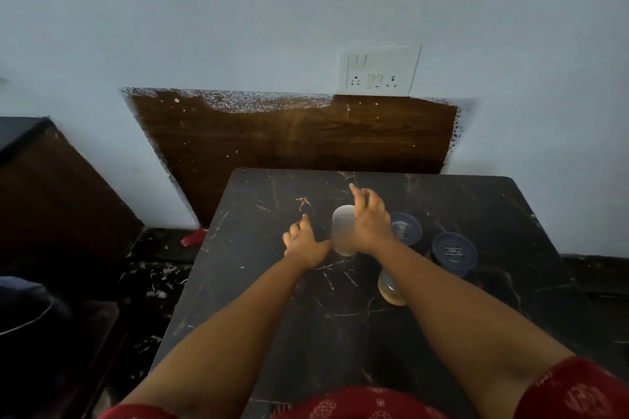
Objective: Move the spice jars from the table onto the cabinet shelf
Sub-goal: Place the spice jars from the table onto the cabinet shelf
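Head view: a clear white-lidded plastic jar (343,231) on the black marble table (340,333) is flanked by the left hand (304,241) and right hand (369,224), fingers spread apart, nothing clasped.

Table (272,316) left half bare; blue-lid jars (454,253) crowd right side by clear jar (343,231).

Home — wall socket (377,71), marble table (272,299).
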